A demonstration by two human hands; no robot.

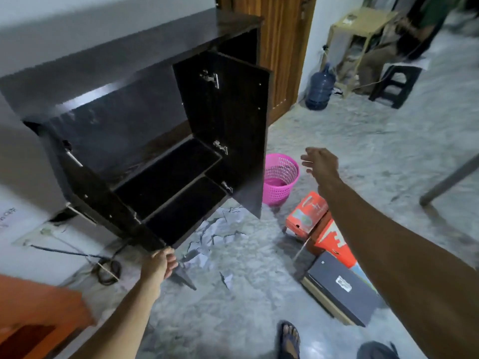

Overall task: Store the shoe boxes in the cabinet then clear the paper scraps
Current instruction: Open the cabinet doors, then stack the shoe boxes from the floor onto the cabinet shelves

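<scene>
The left hand (161, 264) is reaching forward from the seven o'clock corner, forearm slanting up toward one o'clock, and its grip is curling round the lower edge of the left cabinet door (108, 203), fingers wrapped under that edge. The dark cabinet (124, 73) is standing against the wall at ten o'clock, both doors swung wide, and two bare shelves (168, 174) are showing inside, their long axes running from seven toward one o'clock. The right door (228, 120) is standing out edge-on toward the viewer.

Crumpled paper scraps (223, 229) are lying on the grey floor (233, 307) just in front of the cabinet's open mouth, between the two doors. A pink basket (281, 177) is sitting just beyond the right door.

The right hand (320, 161) is hanging in the air at one o'clock from the basket, arm stretched long from the five o'clock corner, its grip loose and spread, holding nothing.

Beneath that forearm the shoe boxes are lying on the floor in a row running from eleven down toward five o'clock: an orange box (307, 212) farthest, a red box (334, 242) touching it, then a black box (339, 288) nearest, with open floor between them and the cabinet.
</scene>
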